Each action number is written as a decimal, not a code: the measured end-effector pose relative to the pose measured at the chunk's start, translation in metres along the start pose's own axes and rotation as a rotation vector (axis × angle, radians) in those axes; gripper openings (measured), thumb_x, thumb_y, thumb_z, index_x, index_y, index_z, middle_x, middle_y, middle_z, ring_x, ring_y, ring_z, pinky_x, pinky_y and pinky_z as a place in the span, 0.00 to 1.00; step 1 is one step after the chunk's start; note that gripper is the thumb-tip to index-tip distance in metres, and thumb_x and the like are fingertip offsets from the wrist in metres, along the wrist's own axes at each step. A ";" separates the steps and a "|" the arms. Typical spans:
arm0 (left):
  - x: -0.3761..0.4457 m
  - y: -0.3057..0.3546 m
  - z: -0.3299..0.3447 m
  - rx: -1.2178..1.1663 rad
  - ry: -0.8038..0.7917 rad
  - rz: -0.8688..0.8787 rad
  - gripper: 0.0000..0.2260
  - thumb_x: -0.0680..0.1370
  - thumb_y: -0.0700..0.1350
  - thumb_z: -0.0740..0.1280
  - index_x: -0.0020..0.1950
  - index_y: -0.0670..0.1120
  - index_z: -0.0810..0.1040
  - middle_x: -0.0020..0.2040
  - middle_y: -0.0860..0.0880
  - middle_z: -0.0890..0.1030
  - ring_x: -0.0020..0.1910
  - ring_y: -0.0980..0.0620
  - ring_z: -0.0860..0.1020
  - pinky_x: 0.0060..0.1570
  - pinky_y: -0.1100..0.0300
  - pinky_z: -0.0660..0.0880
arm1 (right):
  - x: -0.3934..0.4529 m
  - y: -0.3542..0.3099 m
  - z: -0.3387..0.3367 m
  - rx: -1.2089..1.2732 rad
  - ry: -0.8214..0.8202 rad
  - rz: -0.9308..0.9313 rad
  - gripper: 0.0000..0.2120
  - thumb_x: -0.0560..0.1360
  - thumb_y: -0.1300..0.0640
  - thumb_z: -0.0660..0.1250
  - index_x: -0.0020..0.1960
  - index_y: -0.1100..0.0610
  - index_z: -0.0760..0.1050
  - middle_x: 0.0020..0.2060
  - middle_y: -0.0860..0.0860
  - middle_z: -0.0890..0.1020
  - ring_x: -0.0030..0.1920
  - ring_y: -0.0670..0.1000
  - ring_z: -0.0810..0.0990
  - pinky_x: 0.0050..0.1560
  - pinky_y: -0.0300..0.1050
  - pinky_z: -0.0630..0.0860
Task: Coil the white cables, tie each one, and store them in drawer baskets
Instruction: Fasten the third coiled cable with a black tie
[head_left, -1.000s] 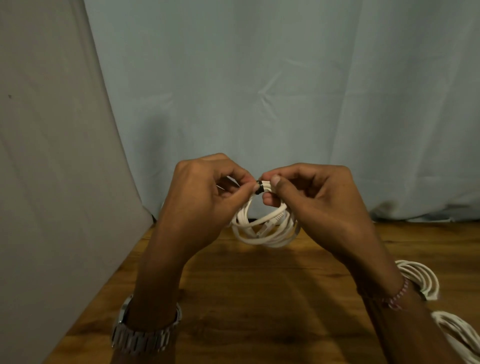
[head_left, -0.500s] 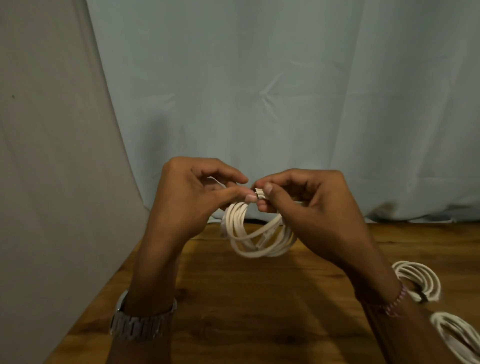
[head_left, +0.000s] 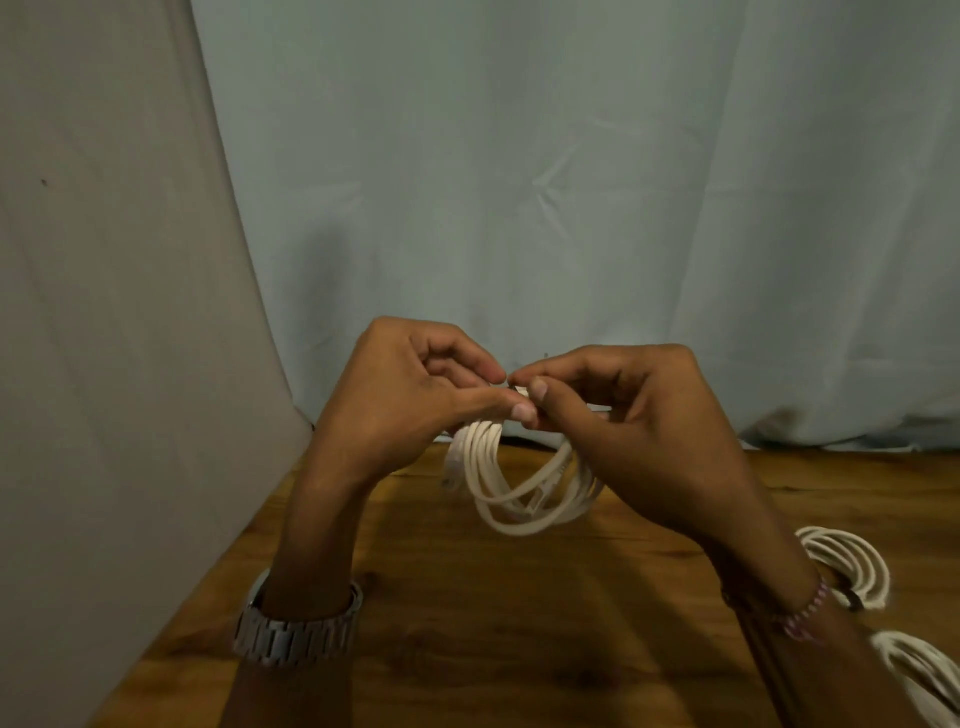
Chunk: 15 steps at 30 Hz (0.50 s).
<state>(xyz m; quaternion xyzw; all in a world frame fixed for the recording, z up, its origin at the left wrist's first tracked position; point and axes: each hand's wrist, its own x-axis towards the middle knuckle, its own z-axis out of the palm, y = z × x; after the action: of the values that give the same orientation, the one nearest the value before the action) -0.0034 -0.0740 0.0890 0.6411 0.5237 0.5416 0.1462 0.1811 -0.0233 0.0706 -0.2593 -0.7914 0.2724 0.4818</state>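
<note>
A coiled white cable (head_left: 519, 488) hangs in the air above the wooden table (head_left: 519, 623), its loops drooping below my fingers. My left hand (head_left: 410, 400) pinches the top of the coil between thumb and fingers. My right hand (head_left: 623, 415) pinches the same spot from the other side, fingertips meeting the left ones. A small tie at that spot is mostly hidden by my fingers. A cable connector shows inside the loops.
Two more coiled white cables lie on the table at the right: one tied coil (head_left: 852, 566) beside my right wrist and another (head_left: 919, 675) at the frame's lower right edge. Grey-blue curtain (head_left: 519, 208) hangs behind; beige cloth (head_left: 104, 364) covers the left.
Both hands shifted slightly lower and left with the coil. The dark tie seen a second ago is now covered by my fingertips, and the loops have spread wider.
</note>
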 end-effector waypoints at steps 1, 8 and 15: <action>0.000 0.000 0.001 -0.002 0.005 0.006 0.20 0.58 0.52 0.79 0.44 0.42 0.85 0.34 0.46 0.85 0.33 0.48 0.85 0.36 0.58 0.81 | 0.001 0.000 -0.001 0.013 0.004 0.006 0.06 0.78 0.59 0.71 0.50 0.53 0.87 0.41 0.43 0.88 0.44 0.41 0.86 0.46 0.42 0.84; -0.003 -0.003 -0.004 -0.004 -0.071 0.053 0.12 0.67 0.45 0.78 0.48 0.43 0.87 0.38 0.48 0.87 0.38 0.49 0.86 0.38 0.57 0.82 | 0.001 0.000 -0.007 0.084 0.019 0.042 0.07 0.79 0.61 0.70 0.53 0.56 0.86 0.41 0.46 0.88 0.42 0.40 0.86 0.41 0.33 0.80; -0.004 -0.005 -0.009 -0.060 -0.126 0.047 0.08 0.74 0.41 0.74 0.52 0.42 0.86 0.41 0.46 0.87 0.40 0.43 0.86 0.46 0.45 0.84 | 0.002 0.000 -0.007 0.110 0.024 0.059 0.06 0.79 0.60 0.70 0.53 0.55 0.85 0.43 0.47 0.88 0.44 0.42 0.87 0.47 0.41 0.84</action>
<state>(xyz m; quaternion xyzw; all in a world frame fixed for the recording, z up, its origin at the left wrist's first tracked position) -0.0132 -0.0786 0.0860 0.6814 0.4819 0.5188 0.1853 0.1870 -0.0210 0.0745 -0.2590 -0.7614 0.3264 0.4966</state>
